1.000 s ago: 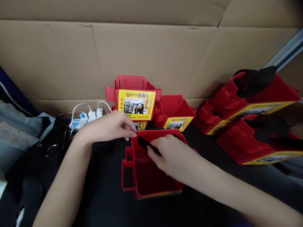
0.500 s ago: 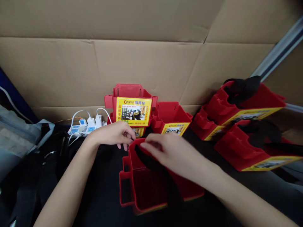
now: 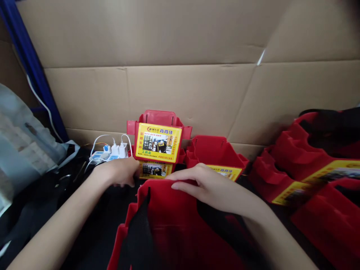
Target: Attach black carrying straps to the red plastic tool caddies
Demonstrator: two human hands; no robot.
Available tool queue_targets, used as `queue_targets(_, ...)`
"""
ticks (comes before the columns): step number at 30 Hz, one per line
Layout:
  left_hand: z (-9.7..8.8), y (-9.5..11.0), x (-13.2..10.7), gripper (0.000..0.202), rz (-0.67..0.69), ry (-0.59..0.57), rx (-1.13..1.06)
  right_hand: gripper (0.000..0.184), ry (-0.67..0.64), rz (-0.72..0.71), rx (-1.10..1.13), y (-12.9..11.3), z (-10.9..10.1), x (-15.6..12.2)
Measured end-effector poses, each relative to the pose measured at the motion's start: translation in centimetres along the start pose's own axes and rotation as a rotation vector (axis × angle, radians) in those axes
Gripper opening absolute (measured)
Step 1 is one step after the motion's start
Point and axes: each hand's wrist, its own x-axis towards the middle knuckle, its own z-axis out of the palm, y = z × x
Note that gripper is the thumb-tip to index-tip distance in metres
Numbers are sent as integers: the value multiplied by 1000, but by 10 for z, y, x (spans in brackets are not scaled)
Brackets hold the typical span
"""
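A red plastic tool box [image 3: 171, 200] stands in front of me, its open top facing me. My right hand [image 3: 205, 183] pinches its back rim, thumb inside and fingers over the far side. A black strap [image 3: 139, 228] runs through a slot near the rim's left corner and hangs down inside the box. Just left of that corner is my left hand [image 3: 120, 172], its fingers curled downward. What they hold, if anything, is hidden. Farther right, another black strap length [image 3: 225, 225] passes under my right forearm.
Stacked red tool boxes [image 3: 160, 117] with yellow labels stand behind, beside another red box [image 3: 206, 152]. More strapped red boxes [image 3: 292, 150] are at the right. A power strip [image 3: 112, 153] with white plugs lies back left, near a pale bag [image 3: 30, 150]. Cardboard [image 3: 182, 97] lines the back.
My left hand has moved left, away from the box's corner. The box has come closer and tilted toward me, with my right hand now on its rim. The view has also shifted.
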Motion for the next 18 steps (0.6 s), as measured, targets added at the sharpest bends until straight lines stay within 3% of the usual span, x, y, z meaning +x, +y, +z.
queue_targets(2,-7,6,-14,28,282,102,-10,28,25,31,-30,1,-2,-3)
queue_targets(4,-13,12,-24,25,495,99,-51,28,32,76,-75,3,-5,-5)
queue_targets(7,-16,16,-22,19,557,6,-124,28,-2,104,-94,6,-7,-6)
queue_targets(10,-9,8,-3,18,469,-81,-197,29,-3,114,-103,8,-7,-7)
queue_targets(14,8,-8,17,18,52,-218,-108,30,9,106,-92,10,-5,-7)
queue_targets(16,13,-11,17,23,-80,-195,-37,31,12,98,-82,11,-5,-7)
queue_targets(18,12,-8,9,26,-45,-105,-31,32,16,97,-72,12,-4,-7)
